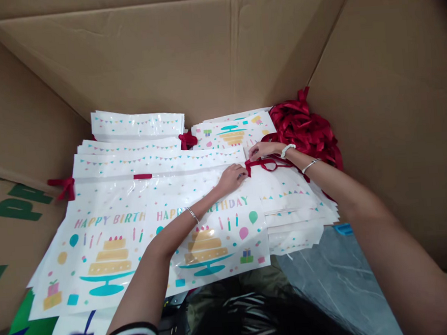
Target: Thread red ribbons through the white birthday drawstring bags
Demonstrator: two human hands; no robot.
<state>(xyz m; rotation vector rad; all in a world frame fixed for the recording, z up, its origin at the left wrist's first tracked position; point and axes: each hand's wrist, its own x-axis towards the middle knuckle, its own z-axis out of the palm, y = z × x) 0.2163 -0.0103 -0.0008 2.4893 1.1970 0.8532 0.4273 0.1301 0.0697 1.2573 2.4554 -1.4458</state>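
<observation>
White plastic bags [212, 224] printed with a birthday cake and "HAPPY BIRTHDAY" lie flat in front of me, overlapping. A red ribbon [271, 164] comes out at the right edge of the top bag, with a loop and a loose tail running right. My left hand [232, 179] rests on that edge, its fingers closed on the ribbon close to the bag. Just above and to the right, my right hand [265, 149] pinches the same ribbon. Fingertips partly hide the ribbon where it meets the bag.
Tall cardboard walls [154, 55] surround the back and sides. A heap of red ribbons [307, 131] lies at the back right, beside more printed bags [236, 131]. A tied red ribbon [66, 187] sticks out at the left. Grey marbled floor [334, 272] shows at the lower right.
</observation>
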